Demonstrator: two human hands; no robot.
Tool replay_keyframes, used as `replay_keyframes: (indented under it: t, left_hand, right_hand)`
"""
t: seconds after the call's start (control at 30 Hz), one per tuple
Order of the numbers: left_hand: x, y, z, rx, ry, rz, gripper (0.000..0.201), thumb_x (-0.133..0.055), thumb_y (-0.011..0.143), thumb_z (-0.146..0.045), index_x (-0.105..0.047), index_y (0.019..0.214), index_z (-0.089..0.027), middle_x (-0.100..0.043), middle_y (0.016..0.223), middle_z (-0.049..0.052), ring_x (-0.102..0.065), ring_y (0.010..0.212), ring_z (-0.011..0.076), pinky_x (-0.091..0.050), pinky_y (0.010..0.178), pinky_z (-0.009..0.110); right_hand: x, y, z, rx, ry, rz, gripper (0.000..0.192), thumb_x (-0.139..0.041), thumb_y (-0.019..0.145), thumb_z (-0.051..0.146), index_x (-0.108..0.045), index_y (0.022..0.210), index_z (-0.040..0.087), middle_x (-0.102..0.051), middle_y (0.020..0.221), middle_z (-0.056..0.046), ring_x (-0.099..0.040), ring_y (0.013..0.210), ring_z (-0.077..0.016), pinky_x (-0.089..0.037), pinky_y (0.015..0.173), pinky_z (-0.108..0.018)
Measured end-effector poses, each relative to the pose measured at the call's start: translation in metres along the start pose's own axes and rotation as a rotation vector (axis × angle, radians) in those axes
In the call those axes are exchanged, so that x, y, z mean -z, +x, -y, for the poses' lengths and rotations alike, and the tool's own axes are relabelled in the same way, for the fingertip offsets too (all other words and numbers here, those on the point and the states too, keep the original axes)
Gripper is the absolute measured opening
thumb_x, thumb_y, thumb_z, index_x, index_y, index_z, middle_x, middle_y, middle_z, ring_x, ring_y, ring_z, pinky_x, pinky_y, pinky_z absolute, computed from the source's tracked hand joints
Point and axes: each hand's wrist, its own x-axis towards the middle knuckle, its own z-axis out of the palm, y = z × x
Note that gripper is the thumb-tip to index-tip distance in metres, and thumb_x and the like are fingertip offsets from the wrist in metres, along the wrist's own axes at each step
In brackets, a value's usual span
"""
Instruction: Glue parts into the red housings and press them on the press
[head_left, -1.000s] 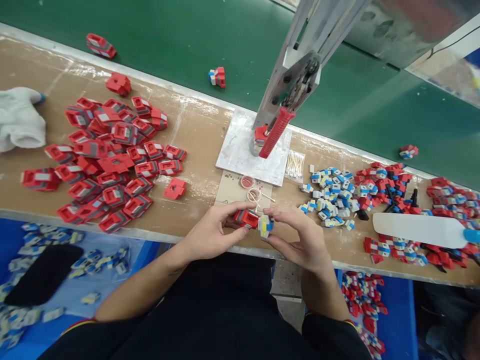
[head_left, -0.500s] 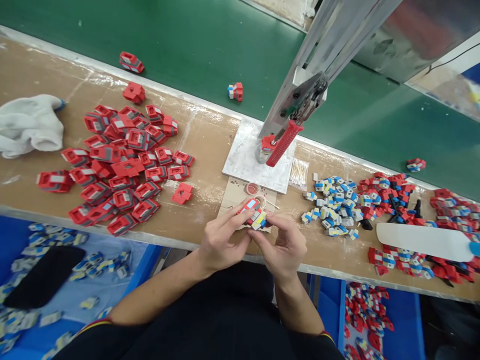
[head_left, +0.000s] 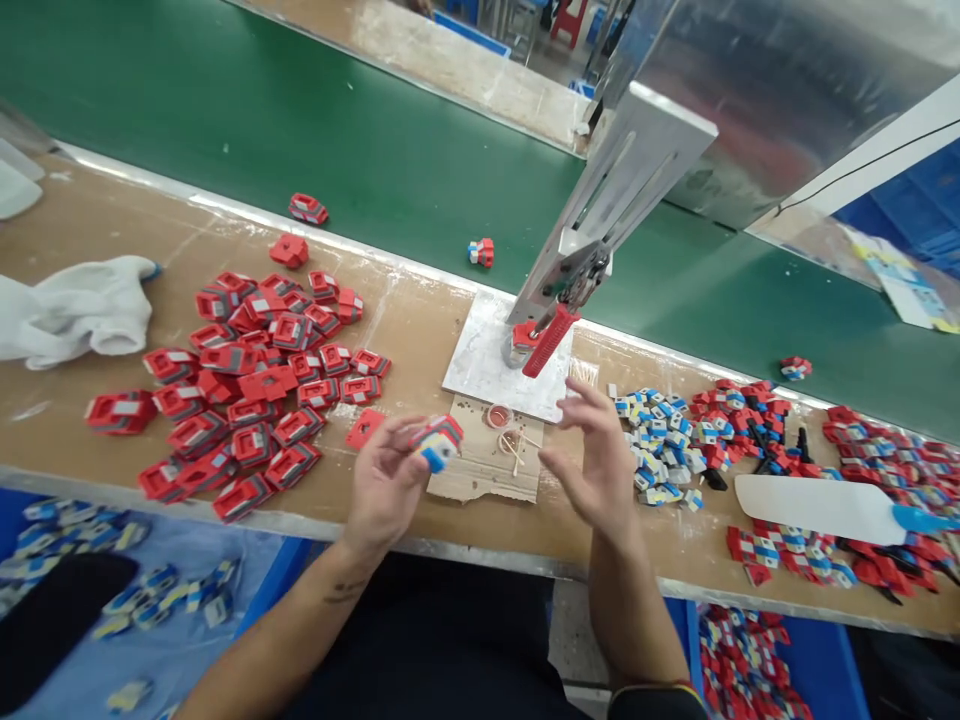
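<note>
My left hand [head_left: 386, 485] is closed on a small red, white and blue plastic toy part [head_left: 438, 446], held above the bench between thumb and fingers. My right hand [head_left: 596, 460] is in the air to the right, fingers apart, with nothing in it. Below and between the hands lies a piece of cardboard [head_left: 480, 485] carrying a small round dish of red stuff [head_left: 498, 416] and cotton swabs [head_left: 517, 462]. Behind it, on a pale plate [head_left: 469, 365], stands a lever press with a red handle [head_left: 551, 342]; another red part [head_left: 523, 334] sits under it.
Red and grey parts [head_left: 247, 385] lie heaped at left beside a white glove [head_left: 90, 312]. White, blue and yellow parts [head_left: 660, 440], more red parts and a white bottle [head_left: 817, 507] are at right. A green belt [head_left: 390, 150] runs behind; blue bins stand below the bench.
My hands have moved apart. The left has carried the toy part to the left, while the right has let go of it, opened and moved right. The camera view has shifted.
</note>
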Motion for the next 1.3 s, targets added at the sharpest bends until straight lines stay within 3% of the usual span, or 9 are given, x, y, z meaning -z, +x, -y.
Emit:
replay_keyframes:
  t: [0.23,0.37,0.5,0.57,0.67,0.83,0.97,1.1,1.3]
  left_hand:
    - [0.037,0.010,-0.025,0.254,-0.175,-0.040,0.050,-0.088,0.079,-0.059,-0.078,0.114,-0.026,-0.084,0.112,0.007,-0.081,0.108,0.0275,-0.069,0.089,0.036]
    - [0.039,0.008,-0.028,0.341,-0.216,-0.014,0.044,-0.084,0.081,-0.064,-0.082,0.105,-0.027,-0.083,0.116,0.007,-0.079,0.113,0.0285,-0.069,0.085,0.032]
    - [0.040,0.007,-0.029,0.295,-0.228,0.006,0.050,-0.087,0.078,-0.064,-0.082,0.111,-0.027,-0.082,0.122,0.007,-0.078,0.116,0.0285,-0.068,0.092,0.032]
    - [0.046,0.006,-0.030,0.246,-0.233,0.011,0.049,-0.089,0.077,-0.060,-0.081,0.113,-0.028,-0.082,0.122,0.006,-0.077,0.119,0.0281,-0.067,0.098,0.033]
    - [0.049,0.005,-0.030,0.210,-0.219,0.051,0.049,-0.091,0.077,-0.056,-0.080,0.116,-0.028,-0.081,0.125,0.006,-0.074,0.126,0.0288,-0.063,0.108,0.036]
    - [0.021,0.017,-0.028,0.290,-0.244,0.200,0.058,-0.096,0.069,-0.054,-0.076,0.115,-0.025,-0.081,0.117,0.009,-0.078,0.114,0.0310,-0.066,0.099,0.041]
    - [0.020,0.021,-0.033,0.326,-0.204,0.095,0.054,-0.100,0.067,-0.044,-0.075,0.113,-0.028,-0.081,0.104,0.002,-0.080,0.084,0.0186,-0.065,0.072,0.024]
    - [0.032,0.040,-0.046,0.188,0.019,-0.006,0.050,-0.102,0.066,-0.031,-0.074,0.107,-0.029,-0.080,0.101,-0.001,-0.078,0.086,0.0140,-0.063,0.078,0.020]
    - [-0.012,0.124,-0.037,-0.028,0.398,0.340,0.050,-0.096,0.068,-0.033,-0.067,0.107,-0.023,-0.078,0.115,0.008,-0.077,0.104,0.0248,-0.063,0.099,0.041]
  right_hand:
    - [0.045,0.069,-0.019,-0.004,0.308,0.443,0.048,-0.067,0.093,0.067,-0.069,0.124,0.031,-0.077,0.110,-0.006,-0.075,0.085,-0.0178,-0.065,0.072,-0.036]
    - [0.067,0.121,0.021,0.041,0.374,0.181,0.085,-0.068,0.072,0.088,-0.058,0.143,0.042,-0.072,0.140,-0.003,-0.080,0.100,-0.0200,-0.063,0.070,-0.031]
    - [0.065,0.149,0.035,0.248,0.354,-0.183,0.066,-0.067,0.088,0.065,-0.052,0.148,0.044,-0.065,0.151,0.007,-0.069,0.130,-0.0209,-0.058,0.092,-0.035]
    - [0.054,0.133,0.011,0.193,0.218,-0.263,0.047,-0.071,0.091,0.058,-0.067,0.130,0.033,-0.072,0.138,-0.002,-0.077,0.106,-0.0170,-0.062,0.079,-0.030]
    - [0.024,0.099,-0.050,-0.174,-0.005,-0.180,0.039,-0.079,0.083,0.055,-0.073,0.102,0.022,-0.078,0.099,-0.008,-0.070,0.072,-0.0170,-0.056,0.058,-0.031]
    - [-0.022,0.080,-0.108,-0.393,0.122,0.069,0.055,-0.085,0.070,0.060,-0.068,0.104,0.020,-0.077,0.108,-0.013,-0.072,0.089,-0.0254,-0.056,0.068,-0.036]
    - [0.017,0.080,-0.118,-0.405,0.133,0.120,0.051,-0.074,0.077,0.071,-0.061,0.093,0.024,-0.076,0.091,-0.006,-0.073,0.081,-0.0226,-0.057,0.071,-0.036]
    - [0.084,0.119,-0.150,-0.490,-0.133,0.065,0.043,-0.078,0.075,0.061,-0.065,0.090,0.023,-0.070,0.081,-0.005,-0.063,0.077,-0.0222,-0.049,0.070,-0.035]
    - [0.083,0.196,-0.192,-0.600,-0.394,0.110,0.023,-0.088,0.060,0.023,-0.070,0.074,0.017,-0.069,0.083,-0.008,-0.062,0.093,-0.0249,-0.047,0.087,-0.034]
